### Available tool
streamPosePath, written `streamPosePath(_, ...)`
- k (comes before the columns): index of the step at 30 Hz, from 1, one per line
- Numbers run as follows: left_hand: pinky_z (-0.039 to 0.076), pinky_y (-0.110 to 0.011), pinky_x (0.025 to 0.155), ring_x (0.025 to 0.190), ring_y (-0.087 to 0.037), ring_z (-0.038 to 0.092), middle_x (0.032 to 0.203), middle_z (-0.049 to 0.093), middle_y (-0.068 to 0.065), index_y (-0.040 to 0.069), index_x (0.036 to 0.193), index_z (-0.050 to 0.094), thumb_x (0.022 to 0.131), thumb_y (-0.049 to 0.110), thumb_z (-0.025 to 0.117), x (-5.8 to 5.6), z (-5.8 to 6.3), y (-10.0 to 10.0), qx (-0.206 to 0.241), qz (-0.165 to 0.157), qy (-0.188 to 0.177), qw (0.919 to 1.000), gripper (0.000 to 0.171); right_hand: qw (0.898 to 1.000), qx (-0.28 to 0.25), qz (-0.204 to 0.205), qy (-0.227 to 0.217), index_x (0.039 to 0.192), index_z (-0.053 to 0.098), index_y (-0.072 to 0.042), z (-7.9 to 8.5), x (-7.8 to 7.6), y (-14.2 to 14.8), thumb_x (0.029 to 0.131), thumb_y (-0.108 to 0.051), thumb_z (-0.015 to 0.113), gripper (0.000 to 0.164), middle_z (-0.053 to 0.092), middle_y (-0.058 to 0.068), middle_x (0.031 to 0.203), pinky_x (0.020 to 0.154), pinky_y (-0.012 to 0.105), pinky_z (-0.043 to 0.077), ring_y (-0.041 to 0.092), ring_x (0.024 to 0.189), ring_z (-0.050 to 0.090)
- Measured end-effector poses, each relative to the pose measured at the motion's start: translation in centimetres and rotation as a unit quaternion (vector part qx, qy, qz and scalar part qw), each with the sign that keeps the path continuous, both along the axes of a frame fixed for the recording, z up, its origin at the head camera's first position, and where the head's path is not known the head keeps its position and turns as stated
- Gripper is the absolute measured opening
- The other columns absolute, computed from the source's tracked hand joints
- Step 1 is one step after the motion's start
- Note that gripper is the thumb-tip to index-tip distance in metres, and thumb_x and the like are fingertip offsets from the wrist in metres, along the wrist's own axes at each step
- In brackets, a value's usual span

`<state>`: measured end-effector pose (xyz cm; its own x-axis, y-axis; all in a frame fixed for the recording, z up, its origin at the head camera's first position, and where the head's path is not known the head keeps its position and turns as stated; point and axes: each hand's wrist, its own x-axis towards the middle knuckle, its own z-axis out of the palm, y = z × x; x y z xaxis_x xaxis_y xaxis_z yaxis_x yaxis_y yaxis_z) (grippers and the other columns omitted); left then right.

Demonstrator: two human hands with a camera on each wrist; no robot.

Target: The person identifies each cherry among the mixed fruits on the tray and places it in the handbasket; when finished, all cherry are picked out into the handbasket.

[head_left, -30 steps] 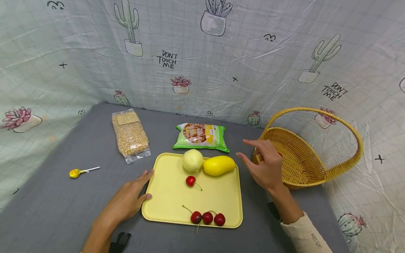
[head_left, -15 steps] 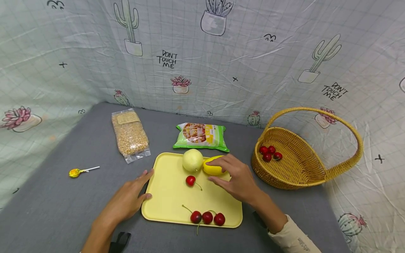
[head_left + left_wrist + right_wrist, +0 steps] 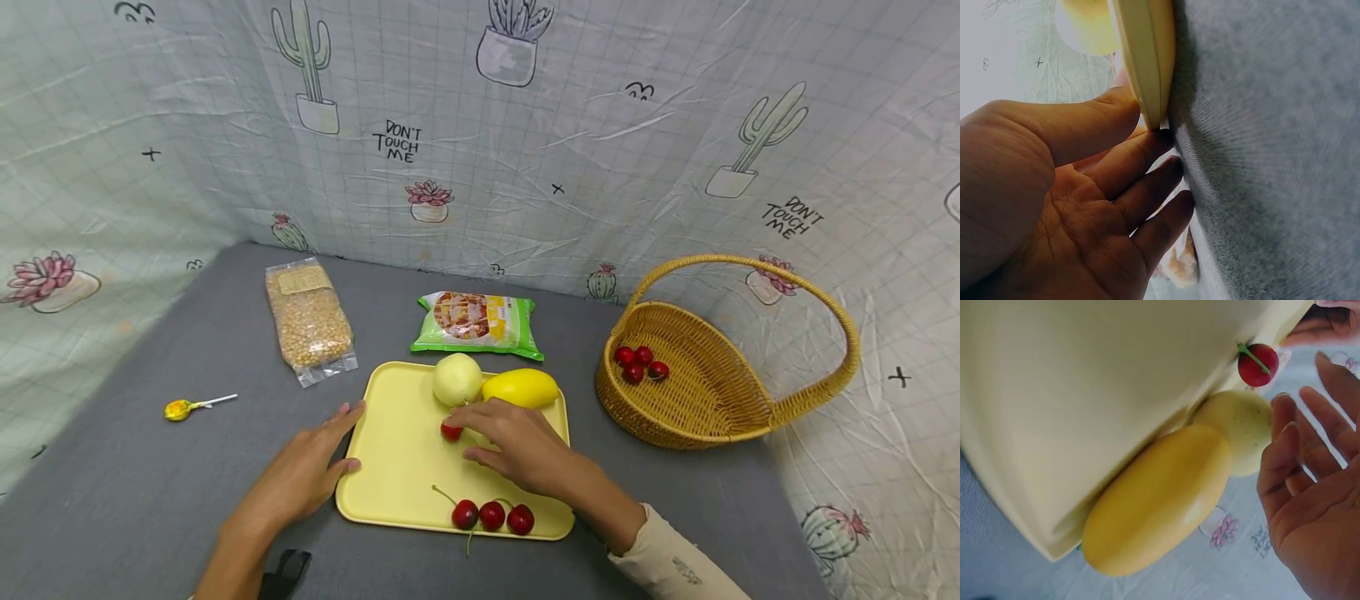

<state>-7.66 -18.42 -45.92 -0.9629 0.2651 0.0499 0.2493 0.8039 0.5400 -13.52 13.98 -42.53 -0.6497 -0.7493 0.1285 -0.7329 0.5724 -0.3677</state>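
My left hand (image 3: 300,471) rests at the left edge of a pale yellow tray (image 3: 397,492), its thumb and fingertips touching the rim, also seen in the left wrist view. My right hand (image 3: 521,446) hovers over the tray, fingers loosely bent, close above a red cherry (image 3: 450,432) that they partly cover. In the right wrist view that cherry (image 3: 1258,365) stands apart from the fingers. At the tray's back lie a pale green round fruit (image 3: 457,380) and a yellow mango-like fruit (image 3: 520,387). Several stemmed cherries (image 3: 491,516) line the tray's front edge.
A wicker basket (image 3: 720,421) with a tall handle stands at the right, several cherries (image 3: 633,373) inside. Behind the tray lies a green snack packet (image 3: 476,323). To the left are a clear bag of kernels (image 3: 309,321) and a lollipop (image 3: 178,410).
My right hand has moved left from the basket, past the yellow fruit, to the cherry mid-tray. It no longer hides the cherries in the basket. My left hand has stayed put.
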Motion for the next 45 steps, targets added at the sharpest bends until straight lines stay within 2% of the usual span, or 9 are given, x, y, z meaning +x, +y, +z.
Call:
streamPosePath(8,0.051,-0.065,0.107,0.137,-0.049,0.059,0.154,0.054,-0.031,0.001,0.159,0.048,0.092,0.008,0.08,0.0,-0.2,0.1,0.003,0.0,0.01,0.9999,0.074,1.0,0.022,-0.013,0.015,0.134,0.073,-0.024,-0.4,0.1,-0.6,0.095,-0.024,0.082,0.041,0.074,-0.006,0.132,0.088,0.031,0.06,0.013,0.115,0.068)
streamPosePath(14,0.052,-0.064,0.106,0.136,-0.048,0.061,0.153,0.055,-0.031,0.002,0.158,0.049,0.092,0.008,0.081,0.1,-0.2,0.1,0.003,-0.001,0.015,0.9999,0.074,0.998,0.04,-0.018,0.039,0.134,0.074,-0.024,-0.5,0.2,-1.1,0.093,-0.024,0.084,0.043,0.073,-0.004,0.124,0.077,0.021,0.056,0.01,0.101,0.065)
streamPosePath(21,0.052,-0.065,0.105,0.135,-0.05,0.061,0.153,0.055,-0.031,0.002,0.158,0.049,0.092,0.009,0.081,0.1,-0.2,0.1,-0.003,0.002,0.014,0.9999,0.074,0.996,0.044,-0.023,0.071,0.115,0.082,-0.024,-0.8,0.4,-1.4,0.091,-0.025,0.086,0.025,0.071,-0.006,0.107,0.064,0.014,0.046,0.006,0.085,0.057)
streamPosePath(25,0.052,-0.065,0.105,0.135,-0.05,0.061,0.153,0.055,-0.032,0.002,0.158,0.049,0.092,0.009,0.081,0.1,-0.3,0.1,-0.002,0.001,0.017,0.9999,0.074,0.995,0.049,-0.022,0.083,0.107,0.08,-0.026,-1.0,0.4,-1.3,0.089,-0.026,0.088,0.019,0.067,-0.008,0.1,0.063,0.015,0.044,0.007,0.084,0.055)
streamPosePath(29,0.051,-0.064,0.106,0.136,-0.049,0.061,0.152,0.055,-0.032,0.001,0.158,0.048,0.092,0.008,0.081,0.2,-0.3,0.0,0.0,-0.001,0.017,0.9999,0.074,0.995,0.059,-0.027,0.078,0.104,0.077,-0.026,-1.0,0.5,-1.0,0.088,-0.026,0.09,0.021,0.066,-0.009,0.1,0.066,0.019,0.049,0.008,0.09,0.058)
streamPosePath(36,0.051,-0.064,0.106,0.135,-0.05,0.061,0.153,0.055,-0.032,0.001,0.158,0.049,0.092,0.008,0.081,0.2,-0.3,0.0,-0.001,0.0,0.018,0.9998,0.074,0.995,0.076,-0.048,0.05,0.112,0.078,-0.024,-0.7,0.5,-0.5,0.086,-0.029,0.09,0.028,0.069,-0.007,0.1,0.065,0.02,0.047,0.01,0.09,0.056)
streamPosePath(41,0.051,-0.064,0.106,0.136,-0.049,0.061,0.153,0.055,-0.031,0.001,0.158,0.048,0.092,0.008,0.081,0.2,-0.3,0.1,0.001,-0.001,0.018,0.9998,0.075,0.994,0.084,-0.05,0.047,0.111,0.079,-0.024,-0.8,0.3,-0.3,0.085,-0.034,0.09,0.029,0.066,-0.007,0.098,0.063,0.019,0.044,0.01,0.088,0.054)
streamPosePath(45,0.052,-0.064,0.106,0.136,-0.049,0.061,0.153,0.055,-0.032,0.001,0.158,0.048,0.091,0.007,0.081,0.1,-0.3,0.1,0.001,-0.001,0.019,0.9998,0.074,0.994,0.085,-0.053,0.048,0.11,0.079,-0.024,-0.9,0.2,0.0,0.085,-0.036,0.089,0.03,0.069,-0.007,0.1,0.064,0.02,0.046,0.01,0.09,0.055)
